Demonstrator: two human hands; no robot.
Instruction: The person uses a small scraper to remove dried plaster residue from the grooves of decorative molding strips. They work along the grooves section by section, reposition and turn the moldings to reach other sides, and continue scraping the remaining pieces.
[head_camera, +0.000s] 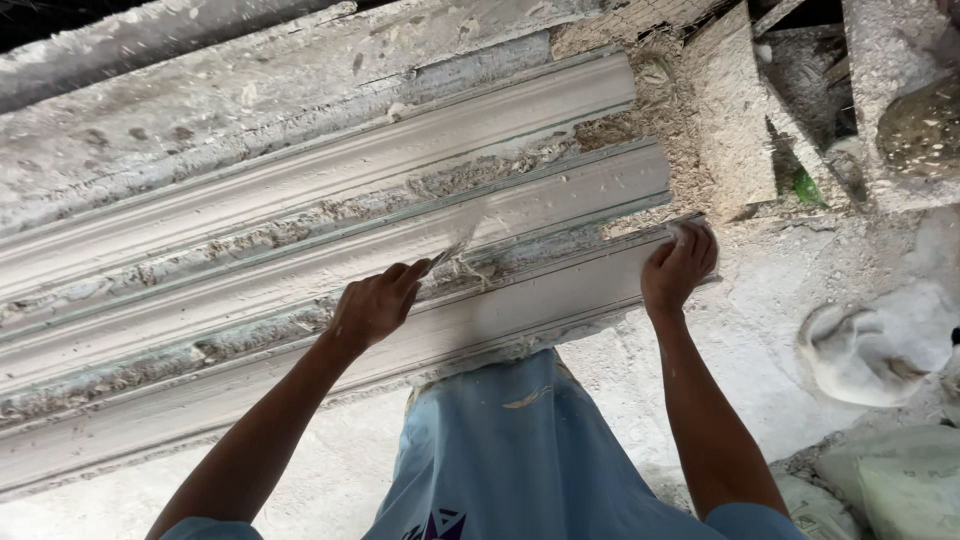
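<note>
While the left hand (375, 303) grips a scraper (455, 245), the right hand (680, 265) clasps the moulding (300, 260).

Rough plaster-caked slab (200, 110) running along the far side, spattered grey-white. Crumbly fibrous debris (700, 130) heaped at the upper right, beside slanting boards (740, 100). A small green object (805, 187) shows in a dark gap. Pale, dusty floor (770, 310) below, bearing a rounded plaster-coated lump (870, 345) and whitish sacks (900, 480) at lower right.
</note>
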